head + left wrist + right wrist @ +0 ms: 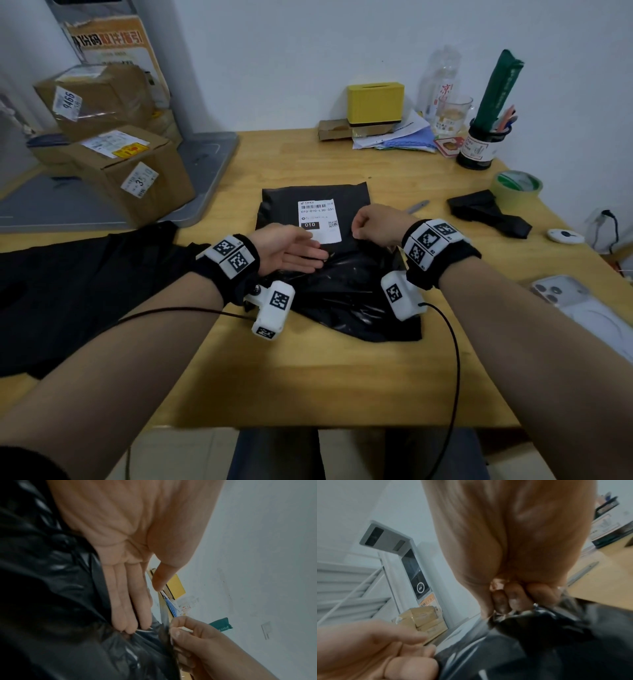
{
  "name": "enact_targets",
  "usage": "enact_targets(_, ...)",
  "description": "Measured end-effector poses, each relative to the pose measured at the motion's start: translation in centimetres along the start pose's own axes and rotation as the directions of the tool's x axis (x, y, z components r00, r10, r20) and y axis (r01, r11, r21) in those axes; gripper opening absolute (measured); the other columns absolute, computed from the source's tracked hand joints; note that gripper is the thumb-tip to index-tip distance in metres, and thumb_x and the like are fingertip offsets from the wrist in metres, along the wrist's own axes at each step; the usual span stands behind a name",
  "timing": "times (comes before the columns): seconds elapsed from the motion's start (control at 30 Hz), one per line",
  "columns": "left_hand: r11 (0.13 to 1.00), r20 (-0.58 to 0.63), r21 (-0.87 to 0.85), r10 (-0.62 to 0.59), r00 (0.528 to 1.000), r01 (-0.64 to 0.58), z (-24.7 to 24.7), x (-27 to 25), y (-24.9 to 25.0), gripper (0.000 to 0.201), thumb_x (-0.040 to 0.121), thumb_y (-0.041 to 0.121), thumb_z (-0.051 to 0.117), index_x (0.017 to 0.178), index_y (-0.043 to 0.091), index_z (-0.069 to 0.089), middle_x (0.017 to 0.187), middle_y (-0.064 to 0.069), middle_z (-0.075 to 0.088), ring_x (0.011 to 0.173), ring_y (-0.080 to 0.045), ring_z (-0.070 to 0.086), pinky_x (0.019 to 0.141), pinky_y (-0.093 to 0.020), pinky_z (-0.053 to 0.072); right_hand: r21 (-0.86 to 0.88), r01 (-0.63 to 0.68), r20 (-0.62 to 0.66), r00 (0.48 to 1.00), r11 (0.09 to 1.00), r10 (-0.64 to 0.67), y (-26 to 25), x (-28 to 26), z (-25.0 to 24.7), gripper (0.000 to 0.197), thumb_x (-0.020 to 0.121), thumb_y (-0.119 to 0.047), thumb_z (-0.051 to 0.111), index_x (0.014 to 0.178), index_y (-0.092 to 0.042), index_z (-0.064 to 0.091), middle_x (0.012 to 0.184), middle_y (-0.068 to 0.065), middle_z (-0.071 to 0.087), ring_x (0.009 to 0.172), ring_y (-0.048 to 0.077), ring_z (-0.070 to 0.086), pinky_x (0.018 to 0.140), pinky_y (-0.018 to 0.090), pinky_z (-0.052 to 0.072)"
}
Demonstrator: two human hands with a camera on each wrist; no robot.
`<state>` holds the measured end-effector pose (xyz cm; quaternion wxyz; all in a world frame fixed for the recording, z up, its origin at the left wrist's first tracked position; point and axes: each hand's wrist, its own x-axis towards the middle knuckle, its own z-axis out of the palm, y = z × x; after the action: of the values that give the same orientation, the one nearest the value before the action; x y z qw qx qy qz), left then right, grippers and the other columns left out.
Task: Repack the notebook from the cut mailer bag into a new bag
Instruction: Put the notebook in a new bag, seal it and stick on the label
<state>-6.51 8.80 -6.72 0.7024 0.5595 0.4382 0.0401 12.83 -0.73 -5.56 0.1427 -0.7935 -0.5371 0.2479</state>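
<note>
A black mailer bag with a white shipping label (317, 219) lies flat in the middle of the wooden table (308, 377). Overlapping its near end is a shiny, crumpled black bag (356, 305). My right hand (375, 224) pinches the upper edge of this bag's mouth and lifts it, as the right wrist view shows (513, 596). My left hand (293, 250) is flat, palm up, its straight fingers (126, 604) reaching into the bag's (51, 601) opening just below the pinched edge. No notebook shows in any view.
A black plastic scrap (489, 214), a grey knife (416, 206), a tape roll (517, 186) and a phone (575, 308) lie to the right. At the back are a yellow box (375, 102), papers and a pen pot (479, 144). Left are cardboard boxes (130, 171) and black cloth (85, 291).
</note>
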Motion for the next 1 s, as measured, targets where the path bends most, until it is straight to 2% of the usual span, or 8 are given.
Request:
enact_targets(0.13, 0.998, -0.1, 0.056, 0.041, 0.994, -0.036, 0.7, -1.6, 0.1, 0.031, 0.099, 0.023, 0.055, 0.116, -0.002, 0.06, 0.101, -0.018, 0.075, 0.083, -0.026, 0.074, 0.064, -0.029, 0.061, 0.195, -0.002, -0.138, 0.99, 0.981, 0.029, 0.1, -3.0, -0.4, 0.015, 0.103, -0.014, 0.054, 0.093, -0.017, 0.065, 0.08, -0.002, 0.059, 0.06, 0.011, 0.049, 0.051, 0.025, 0.038)
enact_targets(0.23, 0.979, -0.164, 0.175, 0.131, 0.978, -0.102, 1.9, -2.9, 0.3, 0.022, 0.096, 0.021, 0.059, 0.111, 0.005, 0.063, 0.089, -0.01, 0.075, 0.057, -0.015, 0.062, 0.043, -0.02, 0.043, 0.271, -0.017, -0.157, 0.986, 0.962, 0.062, 0.5, -5.2, -1.1, 0.021, 0.103, -0.013, 0.053, 0.088, -0.02, 0.067, 0.077, 0.002, 0.059, 0.053, 0.014, 0.044, 0.047, 0.025, 0.034)
enact_targets(0.3, 0.958, -0.094, 0.283, 0.071, 0.993, -0.042, 3.2, -4.0, 0.1, 0.019, 0.097, 0.025, 0.059, 0.104, 0.008, 0.065, 0.08, -0.006, 0.075, 0.048, -0.012, 0.056, 0.039, -0.018, 0.035, 0.254, -0.047, -0.138, 0.987, 0.966, 0.084, 0.9, -6.4, -1.3, 0.024, 0.102, -0.013, 0.051, 0.088, -0.021, 0.068, 0.076, 0.004, 0.057, 0.058, 0.019, 0.042, 0.048, 0.026, 0.031)
enact_targets(0.43, 0.902, 0.034, 0.432, -0.013, 0.999, -0.003, 6.0, -5.2, -1.1, 0.026, 0.098, 0.022, 0.059, 0.121, 0.014, 0.052, 0.091, -0.011, 0.077, 0.05, -0.013, 0.062, 0.04, -0.018, 0.036, 0.258, -0.115, -0.086, 0.986, 0.959, 0.141, 1.9, -8.1, -1.3, 0.026, 0.101, -0.009, 0.049, 0.089, -0.02, 0.069, 0.072, 0.007, 0.049, 0.058, 0.018, 0.035, 0.051, 0.027, 0.027)
enact_targets(0.6, 0.918, -0.023, 0.396, 0.021, 1.0, -0.01, 7.9, -3.3, -2.4, 0.047, 0.096, 0.002, 0.055, 0.132, 0.028, 0.038, 0.078, -0.011, 0.075, 0.037, -0.005, 0.049, 0.037, -0.014, 0.029, 0.225, -0.161, -0.028, 0.985, 0.961, 0.172, 2.7, -9.9, -1.0, 0.024, 0.099, -0.008, 0.05, 0.092, -0.019, 0.07, 0.072, 0.007, 0.051, 0.058, 0.018, 0.036, 0.05, 0.027, 0.027)
enact_targets(0.8, 0.886, -0.092, 0.464, 0.046, 0.995, 0.003, 7.9, -1.8, -2.1, 0.02, 0.094, 0.011, 0.064, 0.113, 0.013, 0.058, 0.066, -0.001, 0.073, 0.034, 0.002, 0.046, 0.033, -0.01, 0.028, 0.257, -0.255, 0.006, 0.965, 0.932, 0.262, 4.5, -9.8, -0.5, 0.013, 0.096, -0.018, 0.064, 0.09, -0.008, 0.069, 0.07, 0.011, 0.053, 0.056, 0.021, 0.039, 0.052, 0.029, 0.03)
enact_targets(0.9, 0.879, -0.103, 0.476, 0.049, 0.993, 0.006, 8.0, -1.7, -1.9, 0.004, 0.095, 0.013, 0.065, 0.098, 0.012, 0.063, 0.066, 0.001, 0.072, 0.034, 0.002, 0.046, 0.032, -0.011, 0.029, 0.178, -0.297, 0.051, 0.955, 0.938, 0.292, 4.7, -9.6, -0.3, 0.021, 0.093, -0.029, 0.071, 0.086, -0.01, 0.064, 0.067, 0.01, 0.055, 0.054, 0.022, 0.044, 0.052, 0.029, 0.034)
enact_targets(1.0, 0.869, -0.122, 0.494, 0.087, 0.989, -0.015, 8.0, -1.7, -1.8, 0.007, 0.096, 0.014, 0.062, 0.09, 0.011, 0.065, 0.067, 0.004, 0.067, 0.033, 0.002, 0.046, 0.034, -0.012, 0.032, 0.107, -0.329, 0.052, 0.944, 0.938, 0.325, 4.5, -9.2, 0.2, 0.035, 0.093, -0.035, 0.073, 0.076, -0.008, 0.059, 0.059, 0.006, 0.056, 0.05, 0.022, 0.048, 0.053, 0.028, 0.039)
